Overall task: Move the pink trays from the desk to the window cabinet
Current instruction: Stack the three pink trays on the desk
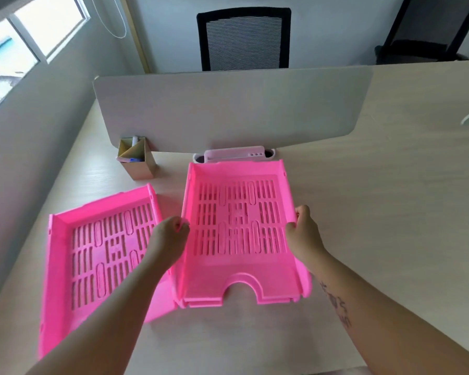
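Observation:
Two pink slotted trays are on the pale desk (363, 212). The right pink tray (238, 255) sits in the middle, seemingly stacked on another pink tray whose edges show beneath it. My left hand (168, 239) grips its left wall and my right hand (303, 231) grips its right wall. The left pink tray (73, 266) lies angled near the desk's left edge, partly under my left forearm, touched by neither hand.
A grey divider panel (228, 109) stands across the desk's back. A cardboard pen holder (138, 161) and a white organiser (233, 154) sit at its foot. A black chair (244, 39) is behind it. A window (19, 41) is up left.

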`<state>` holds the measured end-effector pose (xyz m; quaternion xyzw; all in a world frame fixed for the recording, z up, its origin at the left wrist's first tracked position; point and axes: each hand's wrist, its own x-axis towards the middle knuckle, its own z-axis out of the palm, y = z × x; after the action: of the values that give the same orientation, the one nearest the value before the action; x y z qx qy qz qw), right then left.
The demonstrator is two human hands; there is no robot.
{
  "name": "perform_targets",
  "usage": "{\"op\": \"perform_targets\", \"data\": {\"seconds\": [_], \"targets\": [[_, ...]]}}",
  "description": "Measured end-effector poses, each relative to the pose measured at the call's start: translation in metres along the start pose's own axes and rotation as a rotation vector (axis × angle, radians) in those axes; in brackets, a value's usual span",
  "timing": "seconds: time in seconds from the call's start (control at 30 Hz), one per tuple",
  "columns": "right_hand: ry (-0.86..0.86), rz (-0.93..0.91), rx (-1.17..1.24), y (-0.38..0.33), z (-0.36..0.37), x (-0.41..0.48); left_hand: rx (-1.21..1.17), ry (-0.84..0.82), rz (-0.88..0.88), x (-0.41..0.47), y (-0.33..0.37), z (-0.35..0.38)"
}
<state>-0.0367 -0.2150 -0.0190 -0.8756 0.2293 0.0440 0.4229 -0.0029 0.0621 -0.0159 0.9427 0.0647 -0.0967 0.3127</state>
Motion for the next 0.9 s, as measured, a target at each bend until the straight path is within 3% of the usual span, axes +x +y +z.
{"op": "perform_targets", "data": {"seconds": [0.2, 0.47, 0.9], "targets": [[0.011, 0.009, -0.030, 0.006, 0.008, -0.002, -0.106, -0.042, -0.052, -0.006, -0.005, 0.019], [-0.043, 0.004, -0.008, 0.001, 0.012, 0.003, -0.114, 0.031, -0.060, -0.001, -0.004, 0.012], [-0.075, -0.017, -0.081, 0.019, 0.010, 0.003, -0.275, -0.038, -0.158, -0.001, -0.009, 0.024]]}}
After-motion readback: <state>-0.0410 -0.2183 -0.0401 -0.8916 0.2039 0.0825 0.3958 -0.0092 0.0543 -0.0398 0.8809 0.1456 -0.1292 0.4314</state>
